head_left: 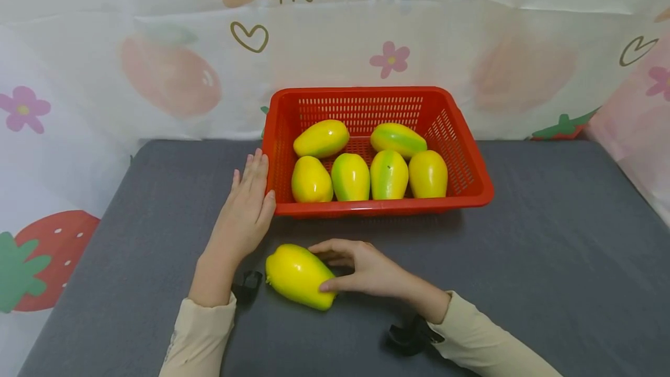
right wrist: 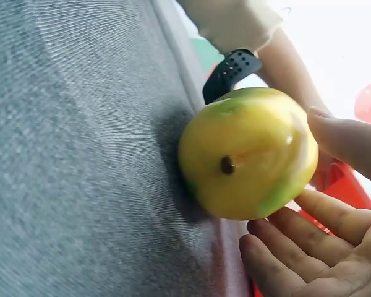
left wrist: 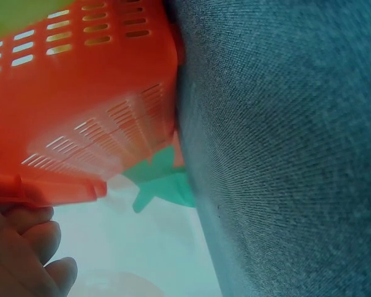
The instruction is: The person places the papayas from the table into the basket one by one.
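Observation:
A yellow papaya [head_left: 299, 277] with green patches lies on the grey cloth in front of the basket. My right hand [head_left: 363, 266] holds its right end, thumb on the near side and fingers on the far side. In the right wrist view, the end of the papaya [right wrist: 247, 154] shows a dark spot, with the thumb and fingers against it. My left hand [head_left: 241, 214] rests with straight fingers along the left rim of a red basket [head_left: 361, 208]. From the left wrist, its fingertips [left wrist: 43, 241] appear beside the rim.
Several more papayas [head_left: 350, 177] sit in the basket, two at the back and the others along the front. The grey cloth-covered table [head_left: 549, 249] meets a printed curtain [head_left: 335, 45] behind. Dark straps [head_left: 408, 336] hang under the wrists.

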### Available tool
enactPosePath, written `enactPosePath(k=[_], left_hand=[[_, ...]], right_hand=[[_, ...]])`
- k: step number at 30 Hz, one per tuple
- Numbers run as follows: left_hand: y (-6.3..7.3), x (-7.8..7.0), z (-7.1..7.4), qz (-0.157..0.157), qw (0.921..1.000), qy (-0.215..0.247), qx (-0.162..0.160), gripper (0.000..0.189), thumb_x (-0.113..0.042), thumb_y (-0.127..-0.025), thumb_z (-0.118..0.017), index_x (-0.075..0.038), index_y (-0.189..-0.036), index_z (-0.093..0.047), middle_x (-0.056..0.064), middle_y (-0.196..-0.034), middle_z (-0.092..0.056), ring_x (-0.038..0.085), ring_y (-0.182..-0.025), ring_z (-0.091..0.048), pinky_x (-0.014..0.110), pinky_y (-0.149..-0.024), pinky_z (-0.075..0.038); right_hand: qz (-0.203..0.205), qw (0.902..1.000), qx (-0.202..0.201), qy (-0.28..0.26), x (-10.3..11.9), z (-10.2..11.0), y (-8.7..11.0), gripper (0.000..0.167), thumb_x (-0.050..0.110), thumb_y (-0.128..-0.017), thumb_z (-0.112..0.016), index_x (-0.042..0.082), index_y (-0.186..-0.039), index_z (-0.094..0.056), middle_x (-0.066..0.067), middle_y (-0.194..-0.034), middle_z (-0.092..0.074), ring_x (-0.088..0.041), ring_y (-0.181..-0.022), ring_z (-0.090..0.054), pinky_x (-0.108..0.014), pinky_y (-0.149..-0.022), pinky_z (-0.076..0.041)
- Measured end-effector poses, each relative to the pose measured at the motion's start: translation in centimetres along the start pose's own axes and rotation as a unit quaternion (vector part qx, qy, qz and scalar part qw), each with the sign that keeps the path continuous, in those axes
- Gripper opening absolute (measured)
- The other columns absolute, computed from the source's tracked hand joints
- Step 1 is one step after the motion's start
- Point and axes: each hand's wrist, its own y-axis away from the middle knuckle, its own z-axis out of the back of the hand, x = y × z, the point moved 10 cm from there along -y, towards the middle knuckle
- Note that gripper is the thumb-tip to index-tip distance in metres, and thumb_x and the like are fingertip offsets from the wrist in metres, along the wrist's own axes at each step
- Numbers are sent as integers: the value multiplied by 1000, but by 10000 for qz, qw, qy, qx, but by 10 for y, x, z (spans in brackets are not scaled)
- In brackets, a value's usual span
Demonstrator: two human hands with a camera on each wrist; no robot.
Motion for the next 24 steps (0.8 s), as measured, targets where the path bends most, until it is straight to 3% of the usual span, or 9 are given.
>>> enactPosePath(k=[17,24], left_hand=[[0,1,-1,87,9999,-53,84,61,-21,-98,-36,2,-149,-13,14,-157,-9,26,-144,-5,48,-114,-5],[0,1,-2,112,9998,-78,118,61,-22,-98,-35,1,-150,-12,14,-157,-9,25,-144,-4,48,-114,-4]], right_hand=[[-77,9995,210,-208,-7,-7,-3,63,11,-81,-74,4,-137,-46,-9,-134,-52,-17,-116,-55,-26,-94,-46],[-162,9997,187,-49,-10,-8,-3,68,14,-81,-74,6,-140,-42,-8,-137,-49,-18,-116,-53,-26,-94,-45]])
